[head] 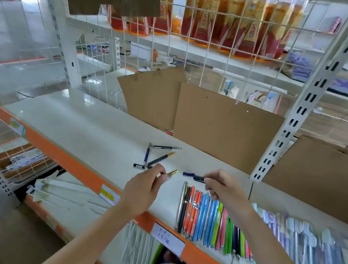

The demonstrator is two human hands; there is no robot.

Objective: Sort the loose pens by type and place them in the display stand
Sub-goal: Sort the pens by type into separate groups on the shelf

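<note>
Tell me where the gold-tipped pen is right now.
In the head view, the gold-tipped pen is pinched in the left hand, raised just over the white shelf, left of the row of coloured pens.

I see a white shelf board [91, 127] with an orange front edge [75, 167]. Behind it stand brown cardboard sheets [226, 127] against a white wire grid [206, 45]. Right of the board rises a slotted white upright [298, 111]. Left of it, glossy pale floor [8, 30] reflects daylight.

Cardboard sheets [226, 127] lean on wire grid [206, 45]; red packages [232, 24] behind.
</note>
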